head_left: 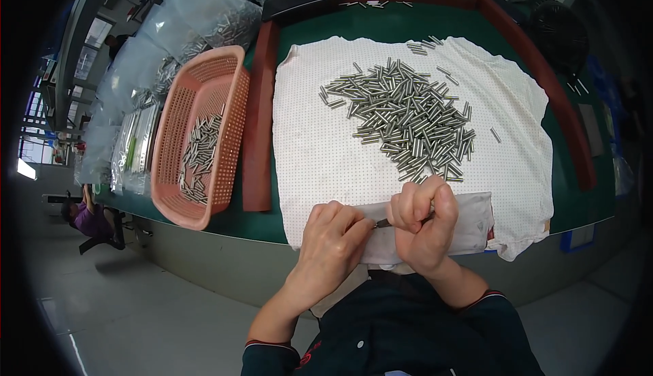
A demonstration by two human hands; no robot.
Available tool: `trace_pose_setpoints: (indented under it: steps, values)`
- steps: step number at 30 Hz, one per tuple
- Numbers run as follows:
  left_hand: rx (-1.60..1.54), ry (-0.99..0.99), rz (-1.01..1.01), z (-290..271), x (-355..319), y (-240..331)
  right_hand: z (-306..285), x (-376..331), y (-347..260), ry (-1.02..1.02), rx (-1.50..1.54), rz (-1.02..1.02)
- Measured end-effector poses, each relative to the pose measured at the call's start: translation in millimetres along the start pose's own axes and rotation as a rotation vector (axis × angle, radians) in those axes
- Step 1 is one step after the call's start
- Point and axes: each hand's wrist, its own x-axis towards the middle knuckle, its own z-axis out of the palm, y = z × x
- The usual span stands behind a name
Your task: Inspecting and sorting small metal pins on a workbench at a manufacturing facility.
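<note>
My left hand [330, 245] is closed, its thumb and fingers pinched together at the near edge of the table; what they hold is mostly hidden. Beside it, my right hand [425, 225] is curled into a fist around a thin dark tool [383, 223], whose narrow end points at the left fingertips. Under both hands lies a folded grey cloth [473, 221]. Just beyond them, a heap of short shiny metal pins [408, 114] is spread on a white dotted cloth [309, 151]. Several pins lie loose around the heap.
Left of the cloth, a pink perforated basket [232, 127] holds more pins. Reddish-brown rails [257, 144] border the green tabletop [306, 32] on the left, back and right. Clear bags of metal parts [224, 12] crowd the far left. A person [94, 219] sits in the left background.
</note>
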Motion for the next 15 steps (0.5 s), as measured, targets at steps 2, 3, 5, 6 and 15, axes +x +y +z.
trace_pose_setpoints:
  steps: [2, 3, 5, 6, 15]
  values:
    - [0.012, -0.005, 0.02, 1, 0, 0, 0, -1, 2, -0.013, -0.009, -0.024]
    - [0.028, -0.007, 0.043, 2, 1, 0, 1, -2, 3, -0.029, -0.016, -0.051]
    - [0.011, 0.0, 0.047, 4, 2, 0, 3, -5, 5, -0.066, -0.093, -0.092]
    - [0.001, 0.01, 0.054, 4, 2, 0, 5, -6, 5, -0.107, -0.167, -0.136]
    - [-0.032, 0.03, 0.056, 5, 0, -3, 14, -9, 11, -0.124, -0.304, -0.206]
